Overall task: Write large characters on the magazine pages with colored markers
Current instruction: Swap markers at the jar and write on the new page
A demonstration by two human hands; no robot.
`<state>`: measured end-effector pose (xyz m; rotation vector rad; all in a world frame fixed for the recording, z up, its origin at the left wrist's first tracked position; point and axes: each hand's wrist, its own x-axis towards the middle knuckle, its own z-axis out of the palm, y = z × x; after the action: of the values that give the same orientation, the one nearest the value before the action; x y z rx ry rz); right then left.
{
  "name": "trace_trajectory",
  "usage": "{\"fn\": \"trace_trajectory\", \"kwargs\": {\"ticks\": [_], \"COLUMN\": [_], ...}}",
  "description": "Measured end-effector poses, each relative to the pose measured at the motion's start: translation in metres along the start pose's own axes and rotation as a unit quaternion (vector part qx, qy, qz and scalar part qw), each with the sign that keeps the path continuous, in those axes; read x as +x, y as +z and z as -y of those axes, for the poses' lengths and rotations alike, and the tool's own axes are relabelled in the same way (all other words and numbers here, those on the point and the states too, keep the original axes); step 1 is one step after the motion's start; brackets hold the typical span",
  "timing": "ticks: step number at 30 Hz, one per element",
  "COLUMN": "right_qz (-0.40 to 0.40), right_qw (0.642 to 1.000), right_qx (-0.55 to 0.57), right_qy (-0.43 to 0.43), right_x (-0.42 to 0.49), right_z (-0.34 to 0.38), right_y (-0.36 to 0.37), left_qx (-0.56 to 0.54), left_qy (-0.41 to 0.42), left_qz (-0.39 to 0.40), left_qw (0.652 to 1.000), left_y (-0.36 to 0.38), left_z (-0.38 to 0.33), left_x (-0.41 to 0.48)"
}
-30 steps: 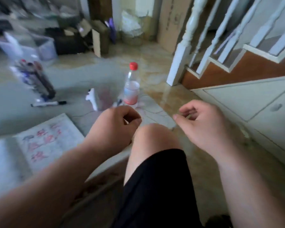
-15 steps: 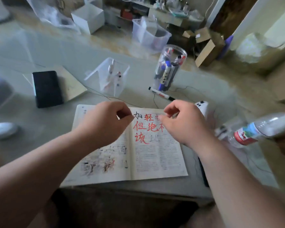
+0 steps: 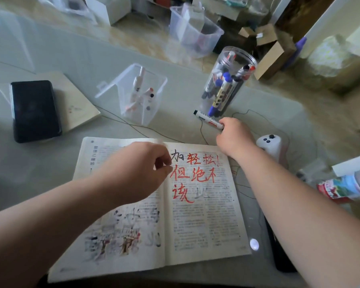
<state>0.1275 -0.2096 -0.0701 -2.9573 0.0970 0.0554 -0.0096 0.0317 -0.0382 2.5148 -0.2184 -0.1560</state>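
R fingers [image 3: 222, 124] curl round the near end of the marker [image 3: 207, 120]. It lies flat on the table [image 3: 56, 159], black cap pointing away; can't tell if it's lifted yet. 0.5 s ago the right hand [image 3: 234, 139] was over the right page, pinching nothing. Now it's past the magazine [image 3: 206, 221] top edge, at the pen.

Left hand [image 3: 137, 171] hasn't moved: fingers curled, thumb tip on index, nothing seen in them, over the left page by the gutter. Just right of those tips are the red characters [image 3: 195, 175], approx 3 rows.

Just beyond the R fingers stands the marker jar [image 3: 227, 86].

So prob. pen pickup. Next is uncap, then write after the 3rd row's lone character.
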Motion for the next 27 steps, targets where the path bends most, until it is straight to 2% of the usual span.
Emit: {"fn": "trace_trajectory", "kwargs": {"ticks": [4,8,11,15,17,20,23,24,27], "right_qz": [-0.009,-0.007,0.008,0.024,0.069,0.131,0.175,0.182,0.198], "right_qw": [0.998,0.996,0.999,0.993,0.969,0.9,0.828,0.82,0.833], "right_qx": [-0.046,-0.058,-0.01,0.11,0.234,0.411,0.528,0.54,0.516], "right_qy": [-0.029,-0.061,-0.043,0.018,0.05,0.061,0.069,0.059,-0.001], "right_x": [0.013,0.007,-0.018,-0.086,-0.128,-0.173,-0.187,-0.188,-0.188], "right_z": [0.002,-0.001,-0.005,-0.003,-0.005,-0.014,-0.019,-0.018,-0.013], "right_y": [0.009,0.008,-0.008,-0.049,-0.068,-0.079,-0.071,-0.068,-0.058], "left_qx": [0.033,0.127,0.167,0.178,0.181,0.188,0.108,0.059,-0.083], "left_qy": [0.024,0.022,0.011,0.002,-0.004,0.014,0.063,0.072,0.075], "left_qz": [0.035,0.124,0.185,0.193,0.196,0.191,0.155,0.145,0.148], "left_qw": [0.999,0.984,0.968,0.965,0.964,0.963,0.98,0.985,0.983], "left_y": [0.009,0.021,0.03,0.033,0.032,0.028,0.024,0.023,0.026], "left_z": [0.007,0.015,0.016,0.02,0.021,0.013,-0.015,-0.027,-0.051], "left_x": [0.0,-0.005,-0.011,-0.009,-0.008,-0.013,-0.026,-0.031,-0.04]}}
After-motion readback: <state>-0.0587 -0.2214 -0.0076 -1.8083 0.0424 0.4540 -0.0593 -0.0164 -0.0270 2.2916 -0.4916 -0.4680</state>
